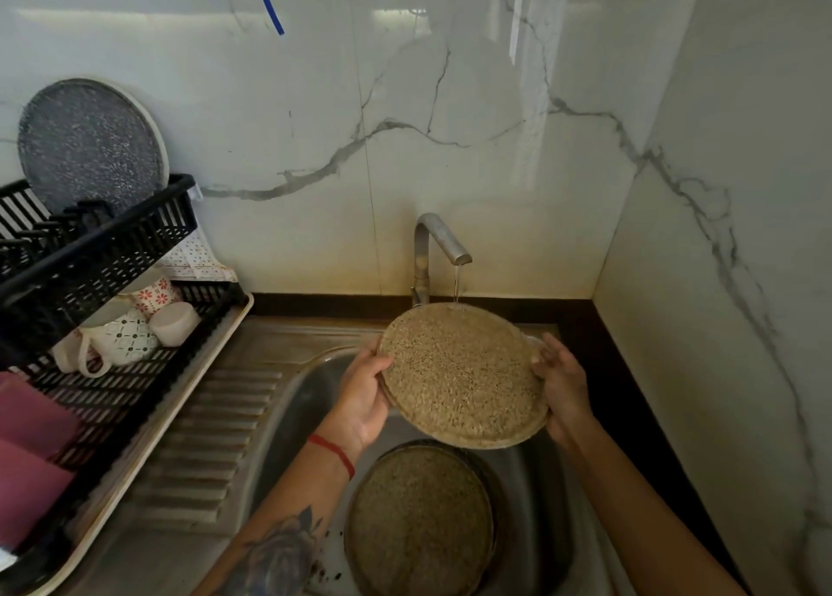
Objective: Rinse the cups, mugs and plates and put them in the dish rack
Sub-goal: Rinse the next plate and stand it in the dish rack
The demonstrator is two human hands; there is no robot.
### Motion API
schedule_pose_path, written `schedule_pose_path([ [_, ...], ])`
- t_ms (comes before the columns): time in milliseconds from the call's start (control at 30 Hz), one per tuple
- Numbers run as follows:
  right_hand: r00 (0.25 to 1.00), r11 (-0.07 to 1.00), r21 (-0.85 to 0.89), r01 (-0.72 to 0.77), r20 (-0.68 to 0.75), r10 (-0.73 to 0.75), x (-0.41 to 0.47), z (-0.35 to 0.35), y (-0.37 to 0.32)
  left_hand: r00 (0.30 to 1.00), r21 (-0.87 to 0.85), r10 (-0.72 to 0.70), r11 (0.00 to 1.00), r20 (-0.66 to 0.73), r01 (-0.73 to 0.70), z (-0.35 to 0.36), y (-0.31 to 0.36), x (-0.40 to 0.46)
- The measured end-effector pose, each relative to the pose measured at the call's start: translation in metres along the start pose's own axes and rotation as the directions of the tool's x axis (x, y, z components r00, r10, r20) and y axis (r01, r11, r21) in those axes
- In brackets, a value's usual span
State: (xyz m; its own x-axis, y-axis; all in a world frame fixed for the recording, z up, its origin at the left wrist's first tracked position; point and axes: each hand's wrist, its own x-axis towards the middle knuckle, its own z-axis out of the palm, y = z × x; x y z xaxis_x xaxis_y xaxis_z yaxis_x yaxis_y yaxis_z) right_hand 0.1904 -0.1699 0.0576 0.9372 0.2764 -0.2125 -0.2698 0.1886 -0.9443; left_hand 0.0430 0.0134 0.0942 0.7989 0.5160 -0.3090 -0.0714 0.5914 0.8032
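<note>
You've got the speckled tan plate (463,372) up in both hands at the centre of the frame, tilted toward you under the tap (439,239), and a thin stream of water (457,284) is landing on its far rim. Your left hand (362,397) grips the left edge, thumb over the face and fingers curled behind; your right hand (562,379) holds the right edge, fingers wrapped round the rim. So this one is mid-rinse, over the sink (288,406), not yet on its way to the rack. Below it, lower centre, a second speckled plate (418,523) lies flat in the basin, by the look of it the next in line, and I can't tell whether anything else sits beneath it. Over at the left of the frame the black dish rack (103,253) is already filling: a dark grey plate (90,145) stands upright in the upper tier at upper left, and on the lower tier there's a white patterned mug (121,339) lying on its side, a red-flowered cup (155,296) behind it and a plain pale cup (175,323) just beside. Judging from that, the cups and mugs look done and you're on the plates, with this one to finish and rack, then the one in the basin.
</note>
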Motion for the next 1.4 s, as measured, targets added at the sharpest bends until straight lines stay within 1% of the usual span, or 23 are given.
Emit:
schedule_pose_path([
  [100,0.994,0.996,-0.033,0.087,-0.064,-0.089,-0.008,0.007,-0.002,1.0,-0.029,0.012,1.0,0.024,-0.011,-0.006,0.0,0.004],
  [200,0.976,0.986,-0.065,0.154,-0.146,-0.162,-0.021,0.017,-0.006,0.999,-0.108,0.013,0.994,0.037,-0.009,-0.016,-0.002,0.009],
  [267,0.97,0.979,-0.072,0.191,-0.137,-0.2,-0.029,0.024,-0.015,1.0,-0.138,-0.011,0.99,0.009,0.012,-0.021,-0.008,0.014],
  [300,0.967,0.971,-0.103,0.217,-0.114,-0.228,-0.033,0.028,-0.022,0.999,-0.127,-0.029,0.992,-0.02,0.027,-0.022,-0.012,0.016],
  [367,0.961,0.939,-0.223,0.261,-0.031,-0.274,-0.037,0.037,-0.038,0.992,-0.045,-0.08,0.996,-0.099,0.076,-0.022,-0.021,0.02],
  [400,0.962,0.921,-0.286,0.263,0.01,-0.271,-0.037,0.042,-0.045,0.983,0.003,-0.115,0.993,-0.14,0.117,-0.019,-0.026,0.021],
  [467,0.971,0.891,-0.388,0.236,0.054,-0.234,-0.035,0.051,-0.057,0.953,0.046,-0.214,0.972,-0.215,0.228,-0.013,-0.032,0.022],
  [533,0.977,0.87,-0.45,0.204,0.039,-0.209,-0.029,0.054,-0.062,0.919,0.069,-0.296,0.944,-0.262,0.323,-0.005,-0.034,0.02],
  [600,0.985,0.881,-0.452,0.144,-0.017,-0.17,-0.02,0.049,-0.06,0.901,0.122,-0.316,0.923,-0.298,0.364,0.002,-0.033,0.02],
  [667,0.994,0.916,-0.396,0.061,-0.062,-0.092,-0.011,0.037,-0.052,0.896,0.166,-0.313,0.911,-0.316,0.377,0.003,-0.028,0.021],
  [767,0.995,0.953,-0.289,-0.091,-0.061,0.077,0.0,0.016,-0.033,0.907,0.259,-0.255,0.9,-0.334,0.349,0.002,-0.016,0.025],
  [867,0.976,0.94,-0.264,-0.217,-0.032,0.216,0.005,0.002,-0.004,0.953,0.407,-0.131,0.882,-0.272,0.238,0.012,-0.002,0.021],
  [967,0.964,0.928,-0.264,-0.264,-0.038,0.263,0.005,0.005,0.022,0.984,0.523,0.019,0.849,-0.175,0.077,0.023,0.003,0.017],
  [1033,0.964,0.94,-0.217,-0.264,-0.055,0.259,0.004,0.011,0.031,0.99,0.531,0.094,0.847,-0.103,-0.026,0.023,0.004,0.014],
  [1133,0.978,0.971,-0.126,-0.204,-0.076,0.196,0.003,0.019,0.03,0.988,0.454,0.148,0.884,-0.042,-0.113,0.016,0.007,0.012],
  [1233,0.994,0.988,-0.148,-0.054,-0.103,0.039,0.0,0.026,0.013,0.985,0.348,0.149,0.931,-0.091,-0.108,0.003,0.001,0.015],
  [1333,0.989,0.959,-0.264,0.102,-0.076,-0.126,-0.008,0.032,-0.011,0.979,0.3,0.076,0.954,-0.19,-0.015,-0.01,-0.014,0.02],
  [1400,0.97,0.889,-0.409,0.207,-0.035,-0.241,-0.015,0.037,-0.026,0.97,0.279,-0.057,0.952,-0.236,0.124,-0.012,-0.027,0.019],
])
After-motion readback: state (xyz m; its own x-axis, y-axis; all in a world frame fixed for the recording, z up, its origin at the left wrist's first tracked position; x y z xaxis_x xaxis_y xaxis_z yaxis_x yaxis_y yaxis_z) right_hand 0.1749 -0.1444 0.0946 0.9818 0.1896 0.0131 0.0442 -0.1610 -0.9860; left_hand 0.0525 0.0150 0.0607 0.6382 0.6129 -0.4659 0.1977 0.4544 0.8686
